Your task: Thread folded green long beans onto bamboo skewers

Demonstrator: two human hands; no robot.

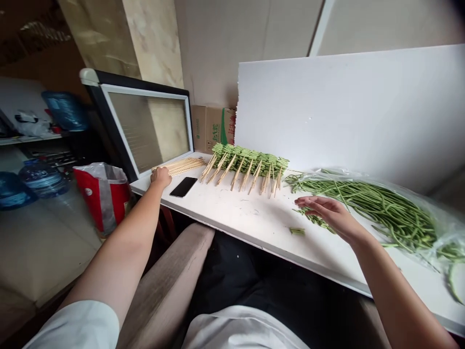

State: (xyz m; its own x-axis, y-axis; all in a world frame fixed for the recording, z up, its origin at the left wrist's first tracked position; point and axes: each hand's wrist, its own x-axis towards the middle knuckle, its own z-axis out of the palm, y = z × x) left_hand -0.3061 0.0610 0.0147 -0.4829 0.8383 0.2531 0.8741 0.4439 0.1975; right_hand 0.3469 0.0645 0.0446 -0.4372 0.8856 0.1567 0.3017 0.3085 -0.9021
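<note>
Along the white tabletop (232,218), the left hand (161,177) closes on pale bamboo skewers (183,166) beside a black phone (183,186); next stand skewered green beans (247,162) in a row, then the open right hand (327,213) over cut green bean pieces (314,219), by long green beans (381,208) in clear plastic (441,228).

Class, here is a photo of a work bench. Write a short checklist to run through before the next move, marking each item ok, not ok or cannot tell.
1. Left hand on the bamboo skewers: ok.
2. Right hand clear of the cut bean pieces: cannot tell; it hangs open just over them.
3. Loaded skewers lined up side by side: ok.
4. All cut pieces gathered: not ok; a stray bean piece lies apart on the white board.
5. Black smartphone apart from the left hand: ok, though close.
6. Long green beans near the right hand: ok.
</note>
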